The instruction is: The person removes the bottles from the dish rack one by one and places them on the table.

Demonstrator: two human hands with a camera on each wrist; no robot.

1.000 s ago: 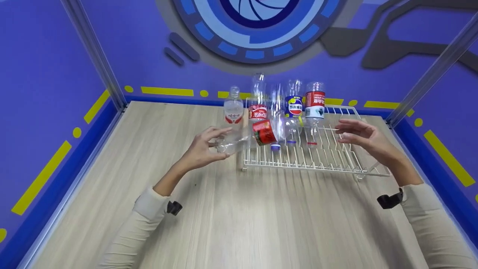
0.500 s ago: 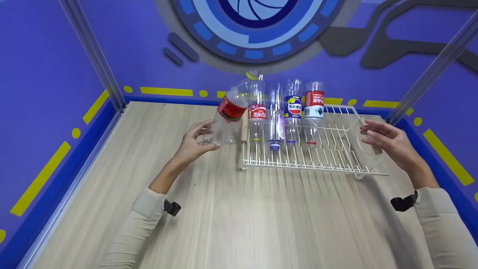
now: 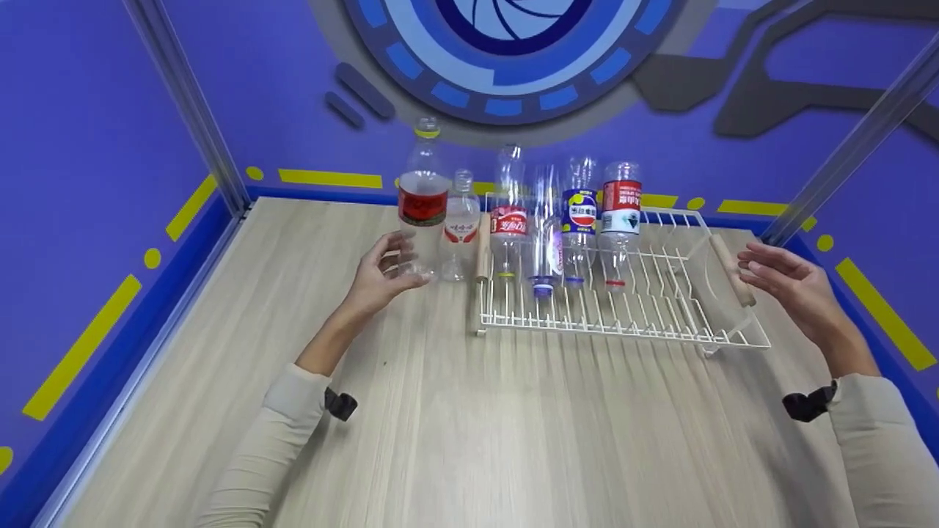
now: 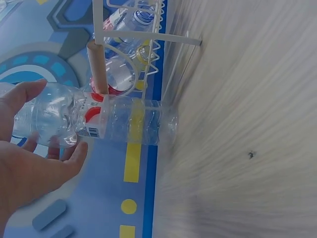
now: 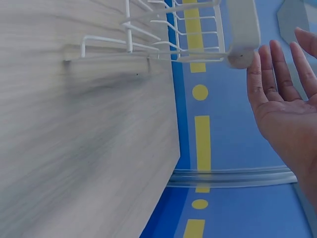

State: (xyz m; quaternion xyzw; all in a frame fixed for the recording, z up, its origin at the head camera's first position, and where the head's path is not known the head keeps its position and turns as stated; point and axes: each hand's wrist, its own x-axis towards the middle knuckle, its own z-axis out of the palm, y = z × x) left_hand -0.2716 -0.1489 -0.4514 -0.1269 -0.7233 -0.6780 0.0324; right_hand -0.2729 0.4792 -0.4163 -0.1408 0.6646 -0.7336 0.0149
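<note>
Four bottles (image 3: 508, 220) stand inverted in the wire rack (image 3: 660, 336), two remain at its left, the left hand (image 3: 378, 275) gripping a red-labelled bottle (image 3: 423, 205) upright, the right hand (image 3: 796, 290) empty, fingers extended.

Pale wood-grain table (image 3: 477, 440) with a tiny dark speck (image 4: 251, 154) on it, boxed in by blue-purple panels (image 3: 271, 88) at the back and both sides. Back one's got a big round sci-fi graphic (image 3: 504, 77) plus chunky grey shapes (image 3: 678, 84), yellow dashes and dots (image 3: 330, 178) run along the bottoms, and metal posts (image 3: 183, 110) stand in both back corners
</note>
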